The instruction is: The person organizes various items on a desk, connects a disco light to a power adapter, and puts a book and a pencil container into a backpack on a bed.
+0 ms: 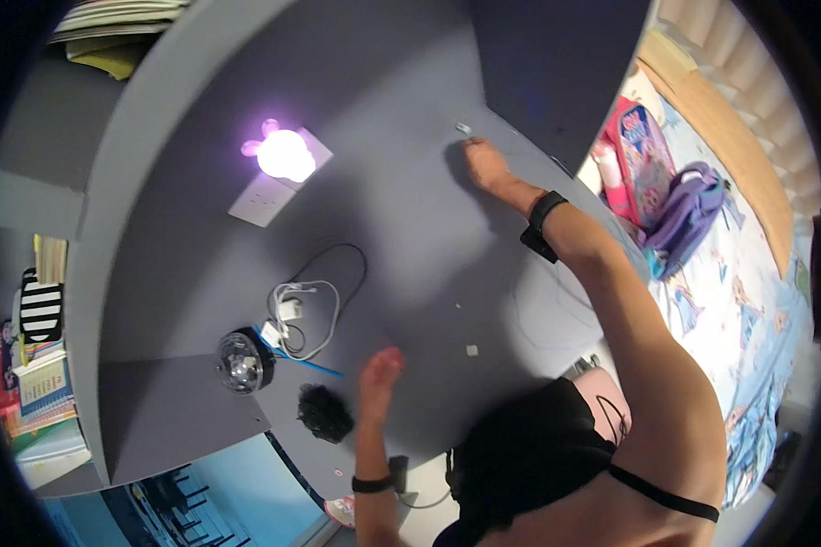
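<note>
My right hand is stretched far across the grey desktop. Its fingers are drawn together, and a small pale piece lies right at their tips; its kind is too small to make out. Nearer to me, my left hand hovers over the left part of the desk, blurred, with its fingers hard to read. Close to it are a black ruffled bundle, a thin blue stick and a coiled white cable with white plug adapters.
A clear-domed lamp on a black base stands at the left. Beyond it, a glowing animal-shaped night light sits on a white socket panel. Small pale scraps lie mid-desk. A dark panel rises behind my right hand.
</note>
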Action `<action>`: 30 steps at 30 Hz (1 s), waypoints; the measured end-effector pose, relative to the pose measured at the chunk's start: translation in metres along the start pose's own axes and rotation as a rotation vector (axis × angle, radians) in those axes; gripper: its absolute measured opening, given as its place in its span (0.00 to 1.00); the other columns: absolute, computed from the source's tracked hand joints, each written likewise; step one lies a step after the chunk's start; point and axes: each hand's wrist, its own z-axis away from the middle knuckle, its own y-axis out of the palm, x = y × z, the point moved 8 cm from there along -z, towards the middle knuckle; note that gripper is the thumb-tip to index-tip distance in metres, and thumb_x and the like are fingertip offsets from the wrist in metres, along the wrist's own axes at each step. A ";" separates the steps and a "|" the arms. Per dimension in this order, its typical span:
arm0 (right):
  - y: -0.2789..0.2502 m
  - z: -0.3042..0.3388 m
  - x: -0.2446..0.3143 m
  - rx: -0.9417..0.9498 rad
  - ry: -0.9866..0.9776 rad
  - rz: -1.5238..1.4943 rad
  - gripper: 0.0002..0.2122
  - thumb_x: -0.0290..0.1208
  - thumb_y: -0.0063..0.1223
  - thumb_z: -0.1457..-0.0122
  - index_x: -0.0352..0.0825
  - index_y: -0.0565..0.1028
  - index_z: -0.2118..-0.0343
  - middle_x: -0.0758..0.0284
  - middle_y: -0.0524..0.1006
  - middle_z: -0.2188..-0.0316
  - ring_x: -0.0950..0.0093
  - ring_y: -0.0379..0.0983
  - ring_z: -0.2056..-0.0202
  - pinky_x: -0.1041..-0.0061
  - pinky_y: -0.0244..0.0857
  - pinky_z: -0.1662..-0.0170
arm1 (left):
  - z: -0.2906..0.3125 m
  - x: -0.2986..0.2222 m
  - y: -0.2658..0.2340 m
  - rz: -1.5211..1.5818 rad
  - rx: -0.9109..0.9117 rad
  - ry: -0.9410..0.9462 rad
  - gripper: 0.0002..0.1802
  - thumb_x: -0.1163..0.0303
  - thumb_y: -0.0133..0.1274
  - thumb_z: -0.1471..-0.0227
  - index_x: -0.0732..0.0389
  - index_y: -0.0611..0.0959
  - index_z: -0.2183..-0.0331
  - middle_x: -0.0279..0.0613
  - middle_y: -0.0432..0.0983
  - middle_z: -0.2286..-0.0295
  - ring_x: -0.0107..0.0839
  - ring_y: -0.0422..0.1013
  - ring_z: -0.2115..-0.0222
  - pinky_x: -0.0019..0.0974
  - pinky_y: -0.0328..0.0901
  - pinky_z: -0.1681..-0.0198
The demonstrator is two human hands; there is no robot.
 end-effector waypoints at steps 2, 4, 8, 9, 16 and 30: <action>0.006 -0.022 -0.039 -0.018 0.232 0.023 0.19 0.17 0.45 0.56 0.30 0.66 0.57 0.55 0.69 0.60 0.56 0.65 0.54 0.65 0.62 0.52 | 0.010 -0.012 0.008 0.046 0.004 -0.022 0.19 0.65 0.52 0.49 0.65 0.73 0.56 0.40 0.73 0.64 0.29 0.69 0.61 0.32 0.62 0.54; 0.020 -0.042 -0.034 0.019 0.309 0.022 0.21 0.18 0.46 0.55 0.32 0.63 0.54 0.56 0.69 0.59 0.58 0.63 0.53 0.64 0.61 0.51 | 0.031 -0.005 -0.004 0.090 -0.070 -0.051 0.19 0.66 0.52 0.49 0.65 0.73 0.56 0.40 0.73 0.63 0.30 0.69 0.60 0.33 0.62 0.53; 0.017 -0.052 -0.035 0.011 0.308 0.048 0.15 0.22 0.48 0.53 0.37 0.70 0.59 0.60 0.69 0.55 0.63 0.66 0.53 0.67 0.63 0.51 | 0.051 0.004 -0.024 0.099 -0.115 -0.097 0.18 0.66 0.52 0.49 0.64 0.74 0.57 0.40 0.73 0.63 0.30 0.70 0.61 0.33 0.63 0.55; 0.012 -0.061 -0.034 -0.026 0.313 0.036 0.13 0.22 0.48 0.53 0.37 0.72 0.62 0.61 0.70 0.57 0.63 0.67 0.55 0.68 0.63 0.53 | 0.046 0.001 -0.030 0.121 -0.118 -0.066 0.17 0.66 0.52 0.49 0.64 0.74 0.57 0.40 0.74 0.63 0.29 0.70 0.61 0.33 0.63 0.55; 0.009 -0.006 -0.022 0.052 0.293 -0.744 0.03 0.24 0.54 0.50 0.32 0.74 0.76 0.70 0.74 0.80 0.79 0.68 0.76 0.81 0.62 0.70 | 0.015 -0.037 -0.007 0.067 -0.079 0.031 0.14 0.69 0.50 0.48 0.65 0.75 0.59 0.40 0.74 0.65 0.28 0.70 0.62 0.30 0.64 0.56; -0.145 0.180 0.162 0.399 0.269 -1.602 0.05 0.30 0.50 0.44 0.33 0.73 0.70 0.74 0.72 0.78 0.89 0.61 0.79 0.91 0.50 0.81 | 0.027 -0.177 0.118 0.319 0.031 0.536 0.21 0.82 0.54 0.55 0.67 0.70 0.56 0.46 0.73 0.64 0.26 0.72 0.64 0.26 0.67 0.61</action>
